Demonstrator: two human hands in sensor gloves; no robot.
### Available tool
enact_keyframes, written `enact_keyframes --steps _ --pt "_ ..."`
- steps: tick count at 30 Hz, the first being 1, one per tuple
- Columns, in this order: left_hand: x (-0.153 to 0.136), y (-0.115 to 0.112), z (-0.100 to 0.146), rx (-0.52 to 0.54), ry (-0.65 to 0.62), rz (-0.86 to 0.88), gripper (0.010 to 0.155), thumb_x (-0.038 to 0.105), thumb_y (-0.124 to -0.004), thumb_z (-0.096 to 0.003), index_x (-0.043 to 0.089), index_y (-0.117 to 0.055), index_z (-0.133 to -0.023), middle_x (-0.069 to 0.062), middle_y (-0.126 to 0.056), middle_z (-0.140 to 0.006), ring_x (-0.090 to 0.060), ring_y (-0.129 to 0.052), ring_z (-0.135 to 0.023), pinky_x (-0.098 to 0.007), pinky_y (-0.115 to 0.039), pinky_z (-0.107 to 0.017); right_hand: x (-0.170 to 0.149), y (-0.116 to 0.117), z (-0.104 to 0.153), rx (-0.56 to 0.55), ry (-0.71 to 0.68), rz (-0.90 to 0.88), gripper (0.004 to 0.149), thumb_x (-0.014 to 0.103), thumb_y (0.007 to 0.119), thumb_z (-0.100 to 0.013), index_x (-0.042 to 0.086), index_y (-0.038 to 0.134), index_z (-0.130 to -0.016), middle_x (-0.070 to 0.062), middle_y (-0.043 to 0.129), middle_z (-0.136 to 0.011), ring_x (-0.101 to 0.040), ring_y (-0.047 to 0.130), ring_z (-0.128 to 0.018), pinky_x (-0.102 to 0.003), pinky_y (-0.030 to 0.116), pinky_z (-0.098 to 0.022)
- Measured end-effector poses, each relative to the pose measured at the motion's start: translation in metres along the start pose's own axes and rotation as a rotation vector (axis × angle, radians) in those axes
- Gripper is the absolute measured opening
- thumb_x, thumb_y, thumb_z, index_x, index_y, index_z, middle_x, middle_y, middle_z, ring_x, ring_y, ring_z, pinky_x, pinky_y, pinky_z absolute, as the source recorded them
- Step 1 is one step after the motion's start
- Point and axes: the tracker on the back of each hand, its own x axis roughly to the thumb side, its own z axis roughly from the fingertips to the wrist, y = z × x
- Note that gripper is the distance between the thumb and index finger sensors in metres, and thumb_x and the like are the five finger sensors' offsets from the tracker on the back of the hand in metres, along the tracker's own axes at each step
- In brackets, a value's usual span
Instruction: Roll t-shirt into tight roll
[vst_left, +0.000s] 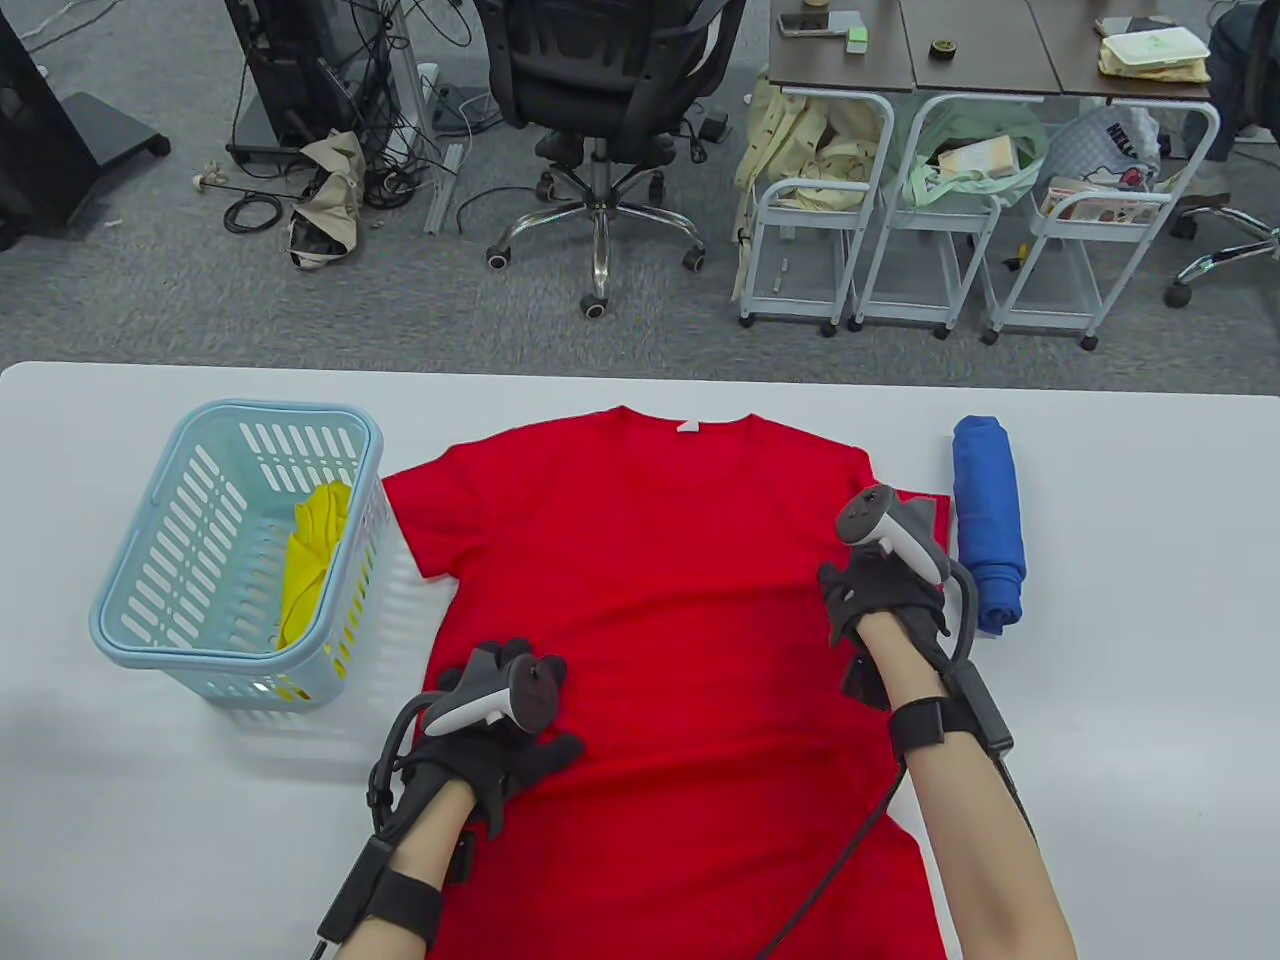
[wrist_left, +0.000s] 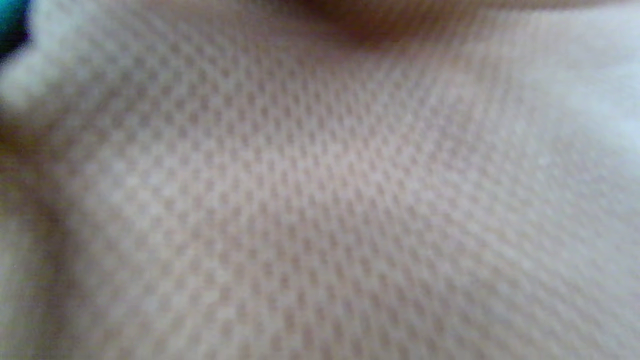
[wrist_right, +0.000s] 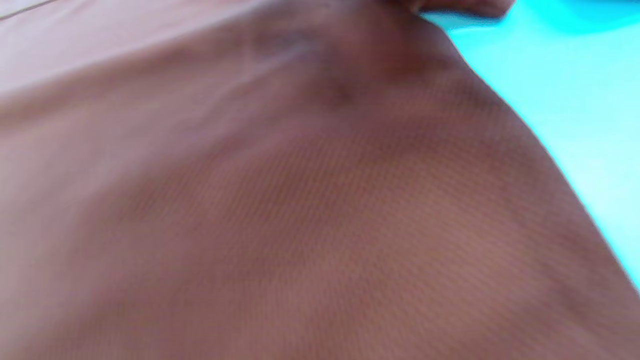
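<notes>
A red t-shirt (vst_left: 660, 600) lies spread flat on the white table (vst_left: 1130, 640), collar at the far side. My left hand (vst_left: 510, 730) rests on its lower left part with fingers spread and pressing down. My right hand (vst_left: 875, 590) sits at the shirt's right edge by the sleeve, fingers curled down into the cloth. In the right wrist view the t-shirt fabric (wrist_right: 300, 200) rises in a tent toward the fingers at the top edge, beside a cyan-looking strip of table (wrist_right: 575, 100). The left wrist view shows only a blurred close-up of the t-shirt weave (wrist_left: 320, 200).
A rolled blue garment (vst_left: 988, 520) lies just right of the shirt, close to my right hand. A light blue basket (vst_left: 130, 600) holding a yellow cloth (vst_left: 315, 555) stands at the left. An office chair and wheeled carts stand on the floor beyond the table.
</notes>
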Motion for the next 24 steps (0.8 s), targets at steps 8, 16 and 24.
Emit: enact_keyframes --steps 8,16,24 --pt "0.001 0.001 0.002 0.056 0.017 -0.019 0.077 0.071 -0.023 -0.0508 0.035 0.021 -0.103 -0.008 0.032 -0.107 -0.04 0.023 -0.099 -0.066 0.001 -0.068 0.003 0.016 -0.018 0.137 -0.005 0.085 0.083 0.06 0.052 -0.056 0.02 0.002 -0.11 -0.013 -0.002 -0.111 -0.041 0.002 -0.104 -0.056 0.027 -0.074" --pt "0.005 0.014 0.011 0.223 0.051 -0.046 0.074 0.066 -0.024 -0.0524 0.034 0.009 -0.11 -0.011 0.02 -0.115 -0.042 0.014 -0.105 -0.067 -0.006 -0.072 0.006 0.014 -0.036 0.142 0.051 0.051 0.081 0.057 0.045 -0.056 0.023 -0.011 -0.104 -0.009 -0.018 -0.105 -0.038 -0.015 -0.099 -0.055 0.012 -0.074" --pt "0.004 0.012 0.019 0.207 0.006 -0.016 0.074 0.066 -0.031 -0.0548 0.033 -0.005 -0.116 -0.012 0.004 -0.122 -0.044 -0.002 -0.111 -0.068 -0.019 -0.076 0.036 0.034 0.039 0.066 -0.164 0.274 0.081 0.059 0.053 -0.055 0.017 0.016 -0.113 -0.018 0.013 -0.114 -0.047 0.019 -0.106 -0.058 0.034 -0.073"
